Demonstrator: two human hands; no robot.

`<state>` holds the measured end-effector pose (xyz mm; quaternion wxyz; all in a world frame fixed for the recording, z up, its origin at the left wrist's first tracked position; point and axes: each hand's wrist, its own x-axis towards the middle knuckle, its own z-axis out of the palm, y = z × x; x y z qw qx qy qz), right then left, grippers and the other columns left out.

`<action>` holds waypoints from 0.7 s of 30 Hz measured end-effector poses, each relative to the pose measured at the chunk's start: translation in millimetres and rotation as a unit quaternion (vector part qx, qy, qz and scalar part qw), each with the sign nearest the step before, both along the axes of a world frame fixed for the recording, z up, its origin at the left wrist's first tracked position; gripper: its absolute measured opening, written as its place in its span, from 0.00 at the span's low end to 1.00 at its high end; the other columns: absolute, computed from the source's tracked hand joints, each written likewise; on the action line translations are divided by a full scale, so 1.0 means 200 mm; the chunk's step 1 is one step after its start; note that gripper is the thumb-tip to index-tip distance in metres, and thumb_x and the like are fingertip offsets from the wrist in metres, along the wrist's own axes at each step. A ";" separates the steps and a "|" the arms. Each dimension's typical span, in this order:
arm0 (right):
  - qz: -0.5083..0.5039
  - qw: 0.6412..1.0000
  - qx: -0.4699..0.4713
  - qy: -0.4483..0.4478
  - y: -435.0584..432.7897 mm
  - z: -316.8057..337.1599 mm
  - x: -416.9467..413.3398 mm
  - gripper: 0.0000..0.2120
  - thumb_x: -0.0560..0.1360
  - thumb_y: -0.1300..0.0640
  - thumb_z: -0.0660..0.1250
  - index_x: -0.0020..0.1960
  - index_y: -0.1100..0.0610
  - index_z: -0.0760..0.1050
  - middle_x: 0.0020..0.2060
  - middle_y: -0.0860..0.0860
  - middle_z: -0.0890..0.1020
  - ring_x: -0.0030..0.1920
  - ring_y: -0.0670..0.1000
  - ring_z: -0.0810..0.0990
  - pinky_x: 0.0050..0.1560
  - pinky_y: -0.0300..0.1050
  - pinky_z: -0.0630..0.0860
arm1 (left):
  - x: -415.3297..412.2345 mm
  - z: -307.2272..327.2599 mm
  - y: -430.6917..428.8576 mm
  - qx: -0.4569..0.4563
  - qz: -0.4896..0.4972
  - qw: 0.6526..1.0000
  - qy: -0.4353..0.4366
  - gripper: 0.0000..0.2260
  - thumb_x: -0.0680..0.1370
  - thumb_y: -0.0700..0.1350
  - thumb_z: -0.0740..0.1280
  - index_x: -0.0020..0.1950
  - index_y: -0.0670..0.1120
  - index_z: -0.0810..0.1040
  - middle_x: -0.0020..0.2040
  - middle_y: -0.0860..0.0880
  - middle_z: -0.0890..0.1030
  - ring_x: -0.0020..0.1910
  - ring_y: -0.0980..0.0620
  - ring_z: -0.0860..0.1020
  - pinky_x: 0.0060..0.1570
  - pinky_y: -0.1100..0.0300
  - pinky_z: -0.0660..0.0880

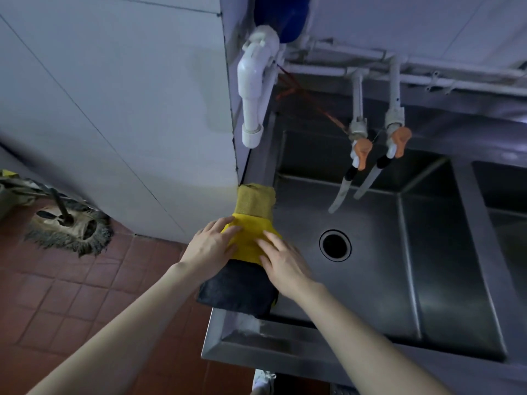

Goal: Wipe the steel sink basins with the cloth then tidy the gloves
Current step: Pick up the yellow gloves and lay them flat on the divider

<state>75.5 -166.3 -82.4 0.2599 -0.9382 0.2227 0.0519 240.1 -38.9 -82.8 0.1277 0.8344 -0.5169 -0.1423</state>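
Note:
A row of cloths hangs over the left rim of the steel sink (445,280): a tan cloth (255,201) farthest away, a bright yellow cloth (251,238) in the middle, a dark cloth (239,289) nearest me. Both of my hands rest flat on the yellow cloth. My left hand (212,246) presses its left side and my right hand (283,262) its right side, fingers spread. The left basin shows a round drain hole (335,245). I cannot tell whether the yellow piece is a glove.
Two taps with orange handles (362,151) hang over the basin's back. A white drain pipe (252,81) runs down the tiled wall corner. A mop head (68,226) lies on the red floor tiles at left. A second basin (502,212) sits at right.

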 end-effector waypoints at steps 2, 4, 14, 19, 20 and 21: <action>-0.008 1.000 -0.013 -0.004 -0.06 0.04 -0.08 0.20 0.81 0.52 0.57 0.72 0.51 0.64 0.75 0.48 0.60 0.68 0.56 0.67 0.67 0.52 0.64 | -0.06 0.06 -0.06 -0.025 0.010 1.000 -0.015 0.15 0.76 0.47 0.66 0.62 0.50 0.74 0.63 0.46 0.74 0.60 0.42 0.74 0.54 0.46 0.75; -0.019 0.999 -0.025 -0.005 -0.14 0.08 -0.19 0.19 0.80 0.53 0.58 0.70 0.52 0.67 0.70 0.50 0.67 0.64 0.57 0.71 0.60 0.50 0.68 | -0.15 0.12 -0.14 -0.032 0.010 0.999 -0.011 0.12 0.76 0.46 0.65 0.60 0.49 0.76 0.58 0.46 0.77 0.56 0.41 0.75 0.50 0.49 0.75; -0.179 0.975 -0.125 0.036 -0.65 0.45 -1.28 0.11 0.79 0.51 0.58 0.56 0.52 0.75 0.51 0.50 0.79 0.51 0.56 0.78 0.42 0.48 0.73 | -0.96 0.47 -0.89 0.097 -0.132 0.985 -0.054 0.06 0.75 0.46 0.58 0.46 0.49 0.74 0.48 0.46 0.81 0.46 0.41 0.79 0.41 0.53 0.74; -0.256 0.951 -0.155 0.078 -0.83 0.57 -2.05 0.10 0.78 0.53 0.58 0.51 0.56 0.76 0.47 0.53 0.80 0.48 0.56 0.78 0.42 0.47 0.74 | -1.63 0.62 -1.25 0.067 -0.230 0.964 -0.115 0.08 0.74 0.48 0.59 0.49 0.50 0.74 0.52 0.47 0.80 0.50 0.42 0.79 0.45 0.54 0.74; -0.266 0.945 -0.166 0.093 -0.85 0.60 -2.20 0.10 0.78 0.52 0.57 0.51 0.55 0.76 0.46 0.52 0.80 0.48 0.55 0.77 0.41 0.46 0.72 | -1.77 0.64 -1.31 0.063 -0.248 0.958 -0.128 0.09 0.74 0.48 0.59 0.51 0.50 0.75 0.54 0.47 0.80 0.52 0.42 0.78 0.46 0.53 0.75; -0.275 0.939 -0.178 0.104 -0.87 0.63 -2.36 0.10 0.79 0.52 0.56 0.50 0.54 0.75 0.46 0.51 0.79 0.47 0.53 0.77 0.41 0.45 0.71 | -1.92 0.67 -1.37 0.060 -0.265 0.952 -0.141 0.10 0.75 0.47 0.59 0.53 0.50 0.75 0.54 0.46 0.80 0.53 0.42 0.78 0.47 0.53 0.75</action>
